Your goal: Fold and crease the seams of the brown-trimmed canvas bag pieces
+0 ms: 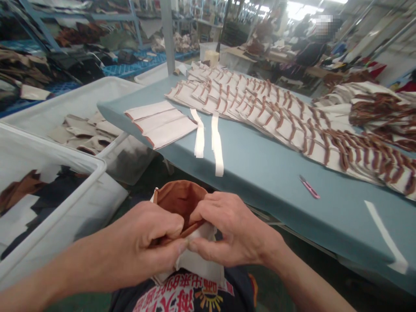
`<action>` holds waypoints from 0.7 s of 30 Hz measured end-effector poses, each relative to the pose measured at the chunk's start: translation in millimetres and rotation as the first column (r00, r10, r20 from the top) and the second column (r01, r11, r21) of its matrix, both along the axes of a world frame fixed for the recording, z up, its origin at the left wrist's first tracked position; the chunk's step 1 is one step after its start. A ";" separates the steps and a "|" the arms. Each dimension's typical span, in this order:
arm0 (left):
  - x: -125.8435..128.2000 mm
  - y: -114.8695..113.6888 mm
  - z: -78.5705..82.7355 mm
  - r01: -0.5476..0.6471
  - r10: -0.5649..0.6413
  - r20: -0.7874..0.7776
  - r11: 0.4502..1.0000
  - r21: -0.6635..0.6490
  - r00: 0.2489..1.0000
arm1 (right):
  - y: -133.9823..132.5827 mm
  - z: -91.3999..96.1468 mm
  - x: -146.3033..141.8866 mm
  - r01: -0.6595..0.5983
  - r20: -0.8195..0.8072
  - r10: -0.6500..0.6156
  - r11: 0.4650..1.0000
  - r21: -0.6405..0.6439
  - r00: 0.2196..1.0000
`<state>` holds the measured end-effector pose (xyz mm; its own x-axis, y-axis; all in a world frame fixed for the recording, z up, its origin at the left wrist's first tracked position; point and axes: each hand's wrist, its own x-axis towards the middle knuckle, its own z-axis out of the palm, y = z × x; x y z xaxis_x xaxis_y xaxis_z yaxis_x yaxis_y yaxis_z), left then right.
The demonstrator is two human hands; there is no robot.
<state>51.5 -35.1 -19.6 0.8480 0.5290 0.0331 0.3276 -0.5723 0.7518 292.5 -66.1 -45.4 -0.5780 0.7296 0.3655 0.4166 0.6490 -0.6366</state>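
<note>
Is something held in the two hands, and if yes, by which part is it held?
Yes: a brown-lined pale fabric piece. The left hand and right hand pinch it at the near edge of its opening.

Left of the pink snips (pixel 310 189), the way is free over the worktop (pixel 260 156) up to white strips (pixel 217 145). Behind the snips, rows of overlapping pale pieces (pixel 260 106) block passage; right of the snips lies a lone strip (pixel 385 234). Nearer and left of the snips, the left grip (pixel 146 238), right grip (pixel 227 229) and brown-lined piece (pixel 173 195) fill the space.
</note>
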 end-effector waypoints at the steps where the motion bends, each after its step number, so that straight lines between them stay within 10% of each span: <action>1: 0.0 -6.3 -0.8 -0.024 0.023 0.017 0.996 0.082 1.000 | 3.7 -2.4 5.6 0.018 0.017 -0.017 1.000 -0.017 1.000; 10: -21.3 -17.3 -22.3 -0.134 0.075 0.162 0.910 0.392 0.984 | 22.8 -36.5 34.8 0.125 -0.040 -0.137 0.966 -0.225 0.990; 15: -42.9 -0.4 -31.3 -0.170 0.137 0.107 0.888 0.427 0.985 | 6.7 -18.4 22.2 0.083 -0.078 -0.096 0.984 -0.156 0.992; 21: -33.7 13.2 -2.4 -0.142 0.130 0.059 0.944 0.296 0.990 | 1.9 16.9 12.3 -0.025 -0.227 -0.009 0.989 -0.147 0.974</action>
<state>17.8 -21.9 -22.0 0.7637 0.5999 0.2383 0.3926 -0.7247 0.5663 304.8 -64.2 -28.5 -0.4987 0.7810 0.3760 0.2453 0.5432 -0.8030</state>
